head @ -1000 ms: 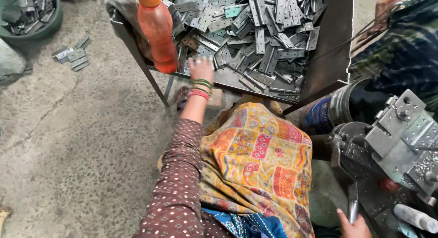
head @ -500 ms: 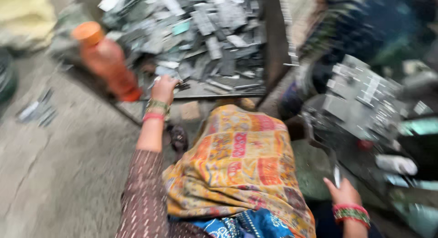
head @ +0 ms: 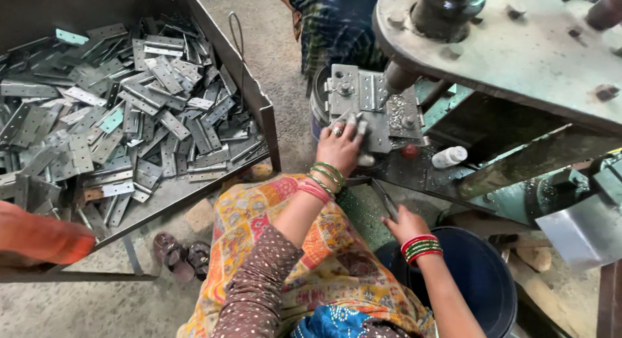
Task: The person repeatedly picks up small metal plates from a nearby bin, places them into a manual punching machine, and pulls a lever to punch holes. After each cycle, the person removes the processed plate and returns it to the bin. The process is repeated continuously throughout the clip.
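Workshop setting: rough concrete floor, person seated low with a patterned cloth over the lap. To the person's left stood a metal tray table heaped with flat grey hinge plates. Ahead and right stood a heavy press machine with a small jig block at its base. A dark blue bucket sat beside the right knee, and a small white bottle lay on the machine bed.

The hinge plate in work lay flat on the jig, just below the punch. Its long axis could not be judged, as most of it was covered.

Left hand reached forward onto the jig, fingers pressed down on the near edge of the plate, holding it flat; the plate extended beyond the fingertips toward the machine. Right hand was closed around a thin dark lever near the bucket rim.
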